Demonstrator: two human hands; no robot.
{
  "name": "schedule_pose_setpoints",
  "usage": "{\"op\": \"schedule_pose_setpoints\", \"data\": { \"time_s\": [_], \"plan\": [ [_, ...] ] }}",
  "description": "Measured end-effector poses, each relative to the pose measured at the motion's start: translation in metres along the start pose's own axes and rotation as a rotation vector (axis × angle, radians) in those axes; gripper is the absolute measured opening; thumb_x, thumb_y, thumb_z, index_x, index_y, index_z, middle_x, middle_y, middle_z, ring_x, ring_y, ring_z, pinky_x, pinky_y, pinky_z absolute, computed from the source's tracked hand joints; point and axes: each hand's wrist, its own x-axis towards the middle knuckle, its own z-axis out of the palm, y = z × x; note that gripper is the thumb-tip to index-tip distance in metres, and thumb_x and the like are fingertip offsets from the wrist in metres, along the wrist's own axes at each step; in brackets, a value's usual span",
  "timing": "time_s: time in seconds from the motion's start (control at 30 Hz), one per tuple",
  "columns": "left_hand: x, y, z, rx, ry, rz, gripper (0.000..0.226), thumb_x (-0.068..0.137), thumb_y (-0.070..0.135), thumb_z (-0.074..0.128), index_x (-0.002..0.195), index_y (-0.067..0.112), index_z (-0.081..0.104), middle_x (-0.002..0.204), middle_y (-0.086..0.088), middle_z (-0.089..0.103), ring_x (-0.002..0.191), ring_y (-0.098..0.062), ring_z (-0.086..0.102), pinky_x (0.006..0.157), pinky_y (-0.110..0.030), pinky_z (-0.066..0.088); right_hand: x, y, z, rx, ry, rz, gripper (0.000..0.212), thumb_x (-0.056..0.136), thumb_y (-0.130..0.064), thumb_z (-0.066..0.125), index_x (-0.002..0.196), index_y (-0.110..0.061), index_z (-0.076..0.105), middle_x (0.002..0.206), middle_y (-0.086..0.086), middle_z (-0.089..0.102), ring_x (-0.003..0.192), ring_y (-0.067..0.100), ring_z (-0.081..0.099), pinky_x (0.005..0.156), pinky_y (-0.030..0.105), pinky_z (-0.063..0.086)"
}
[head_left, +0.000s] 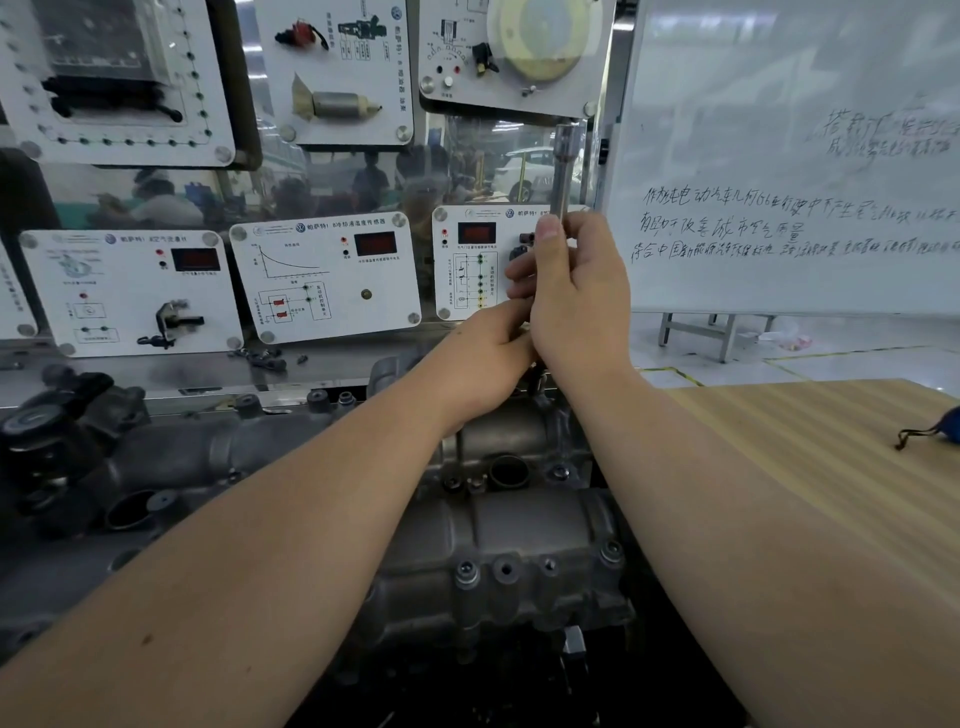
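Grey cast-metal engine (493, 530) low in the middle, bolts and open ports on top. Above its far end, a long socket tool (562, 171): slim, round, dull silver steel, wider at the top. Long axis near upright, top end pointing up, lower end hidden behind the hands. Right hand (576, 296) curled round the shaft; left hand (483, 358) just beneath, touching the right, grip hidden.

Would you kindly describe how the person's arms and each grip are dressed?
The left forearm and right forearm are bare, no sleeves in view. The left grip and right grip wear no gloves; no watch or wristband shows.
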Motion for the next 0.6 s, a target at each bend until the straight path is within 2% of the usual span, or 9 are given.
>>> {"op": "schedule_pose_setpoints", "data": {
  "time_s": [0.1,0.23,0.3,0.5,0.6],
  "plan": [
    [0.0004,-0.0001,-0.0007,0.005,0.005,-0.007,0.022,0.105,0.021,0.048,0.101,0.037,0.063,0.098,0.010,0.072,0.089,-0.001,0.065,0.078,-0.026,0.050,0.0000,-0.0009,0.0005,-0.010,-0.007,0.003,0.022,0.107,-0.032,0.043,0.089,-0.032,0.055,0.067,-0.018,0.069,0.060,0.000,0.064,0.060,0.010,0.046],
    [0.0018,-0.0011,-0.0006,0.035,0.005,-0.010,0.019,0.105,0.021,0.048,0.114,0.029,0.063,0.104,0.003,0.072,0.097,-0.013,0.067,0.085,-0.033,0.054,0.0008,0.0010,0.0004,0.028,-0.023,0.018,0.010,0.105,-0.036,0.049,0.096,-0.036,0.052,0.068,-0.015,0.070,0.068,0.003,0.068,0.068,0.022,0.053],
    [0.0018,-0.0011,-0.0002,0.032,0.002,-0.007,0.019,0.105,0.020,0.049,0.114,0.028,0.063,0.105,0.004,0.072,0.099,-0.012,0.066,0.087,-0.032,0.054,0.0007,0.0012,0.0000,0.044,-0.019,0.017,0.010,0.103,-0.036,0.055,0.096,-0.038,0.048,0.070,-0.010,0.071,0.069,0.005,0.069,0.069,0.024,0.055],
    [-0.0011,0.0018,-0.0007,0.001,0.003,-0.024,0.021,0.106,0.019,0.047,0.104,0.034,0.063,0.101,0.006,0.072,0.096,-0.009,0.065,0.081,-0.027,0.050,0.0008,0.0005,0.0003,-0.006,-0.003,-0.010,0.019,0.106,-0.032,0.047,0.088,-0.035,0.051,0.074,-0.009,0.069,0.057,0.001,0.061,0.058,0.011,0.045],
    [-0.0011,0.0035,-0.0011,0.037,-0.001,-0.030,0.020,0.107,0.020,0.047,0.111,0.027,0.064,0.103,0.001,0.073,0.099,-0.016,0.067,0.088,-0.034,0.054,0.0000,-0.0008,0.0006,-0.014,-0.017,-0.006,0.023,0.107,-0.031,0.043,0.087,-0.033,0.055,0.072,-0.011,0.067,0.057,-0.001,0.060,0.058,0.010,0.044]
  ]
}}
